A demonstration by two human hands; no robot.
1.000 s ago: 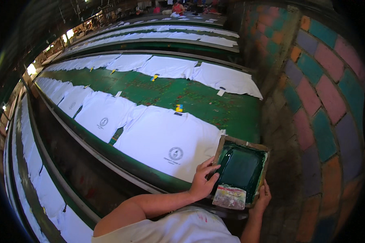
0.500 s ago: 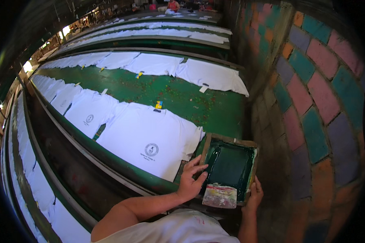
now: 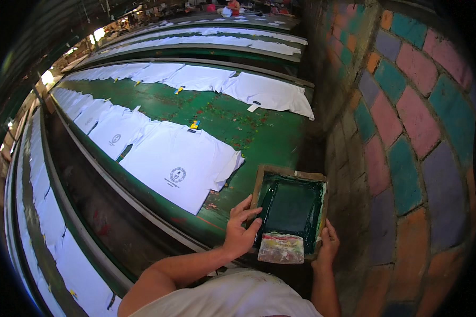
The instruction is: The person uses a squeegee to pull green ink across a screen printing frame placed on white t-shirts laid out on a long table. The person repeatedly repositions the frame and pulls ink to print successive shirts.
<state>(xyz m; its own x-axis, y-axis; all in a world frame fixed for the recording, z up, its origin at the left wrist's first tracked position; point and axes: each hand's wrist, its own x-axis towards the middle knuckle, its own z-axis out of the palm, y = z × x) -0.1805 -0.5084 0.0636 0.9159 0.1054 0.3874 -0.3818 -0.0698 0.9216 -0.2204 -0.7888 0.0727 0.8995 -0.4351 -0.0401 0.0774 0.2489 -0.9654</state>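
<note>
The person holds a wooden-framed printing screen (image 3: 292,205) with both hands. The left hand (image 3: 240,232) grips its left edge, and some fingers poke out over the top toward the middle. The right hand (image 3: 327,247) grips its right edge, down near the bottom corner. The hands are apart, and the screen sits between them, in front of the person's tummy. The inside of the screen is dark green, with shiny ink along its sides. A squeegee (image 3: 281,248) lies on the end of the screen nearest the person, between the two hands. It is smeared with red, yellow and white paint.

The screen is by the end of a long green desk (image 3: 264,134). You cannot tell if it touches the desk. The closest white T-shirt (image 3: 169,153) lies flat on the desk, to the left of the screen and apart from it. A round dark print (image 3: 177,175) is on this T-shirt, and a yellow and blue tag (image 3: 194,124) is by its neck. Another row of white T-shirts (image 3: 201,77) lies along the far side. On the right stands a wall of colored blocks (image 3: 407,132).
</note>
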